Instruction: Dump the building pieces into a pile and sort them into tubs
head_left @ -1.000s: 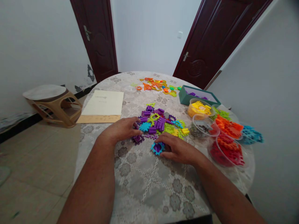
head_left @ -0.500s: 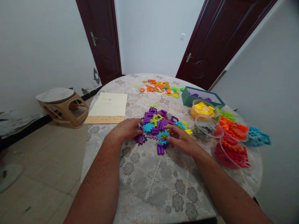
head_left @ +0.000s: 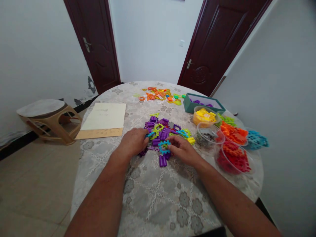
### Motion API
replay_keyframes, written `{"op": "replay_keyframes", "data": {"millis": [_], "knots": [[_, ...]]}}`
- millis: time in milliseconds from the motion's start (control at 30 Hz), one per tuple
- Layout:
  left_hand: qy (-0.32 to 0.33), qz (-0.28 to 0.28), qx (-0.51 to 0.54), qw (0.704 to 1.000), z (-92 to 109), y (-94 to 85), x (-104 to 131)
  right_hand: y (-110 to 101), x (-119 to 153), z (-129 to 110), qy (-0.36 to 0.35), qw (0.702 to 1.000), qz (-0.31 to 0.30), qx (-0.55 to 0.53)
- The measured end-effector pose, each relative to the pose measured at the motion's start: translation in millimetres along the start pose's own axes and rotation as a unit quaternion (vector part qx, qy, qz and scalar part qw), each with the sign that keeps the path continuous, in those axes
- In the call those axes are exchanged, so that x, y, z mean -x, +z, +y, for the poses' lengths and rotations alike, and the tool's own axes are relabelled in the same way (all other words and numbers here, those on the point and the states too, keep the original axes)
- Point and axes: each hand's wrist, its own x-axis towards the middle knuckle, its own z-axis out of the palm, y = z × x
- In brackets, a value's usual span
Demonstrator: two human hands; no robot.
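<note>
A pile of purple, lime and blue plastic interlocking building pieces point(head_left: 163, 134) lies on the table between my hands. At its left side, my left hand point(head_left: 135, 141) has its fingers curled on a blue gear-edged building piece point(head_left: 150, 134), mostly hidden by the hand. My right hand point(head_left: 181, 148), at the near right of the pile, pinches the edge of a blue open-centred building piece point(head_left: 163, 143). Just nearer to me lies a ribbed purple piece point(head_left: 163, 161). Yellow pieces point(head_left: 191, 141) sit beyond my right fingers.
Clear tubs along the right hold yellow point(head_left: 205, 114), grey point(head_left: 208, 135), orange point(head_left: 234, 132) and red pieces point(head_left: 235, 158). Blue pieces point(head_left: 257, 139) stand far right. A green box point(head_left: 190, 106) and scattered orange pieces point(head_left: 156, 94) lie farther back. A paper sheet point(head_left: 105, 116) lies left.
The view has shifted, moving the table leftward in the picture. My left hand has moved right over the blue gear-edged piece and covers most of it. My right fingers have drawn closer together.
</note>
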Motion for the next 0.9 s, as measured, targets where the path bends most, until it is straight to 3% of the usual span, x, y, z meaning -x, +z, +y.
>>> {"op": "replay_keyframes", "data": {"millis": [167,267,433,567,633,700,767,833,900], "knots": [[-0.026,0.119,0.007,0.993,3,-7.5,0,10,2,-2,-0.039,0.999,0.01,0.002],[-0.012,0.142,0.09,0.986,13,-14.9,3,15,3,-7,-0.055,0.996,0.045,-0.049],[0.042,0.058,0.292,0.954,33,-17.9,3,17,1,-13,-0.055,0.987,0.084,-0.129],[0.018,-0.022,0.457,0.889,44,-13.3,2,16,-4,-10,-0.034,0.982,0.102,-0.154],[0.009,-0.058,0.508,0.859,47,-9.8,2,16,-6,-8,-0.025,0.982,0.101,-0.16],[0.005,-0.057,0.508,0.859,47,-5.9,1,14,-7,-8,-0.026,0.983,0.096,-0.155],[-0.009,-0.035,0.484,0.874,47,-2.6,-1,9,-6,-10,-0.049,0.988,0.11,-0.093],[-0.029,-0.024,0.479,0.877,47,-1.0,-3,0,-5,-12,-0.099,0.982,0.153,0.048],[-0.05,-0.031,0.495,0.867,47,-1.8,-4,-12,-4,-10,-0.145,0.943,0.198,0.226]]}}
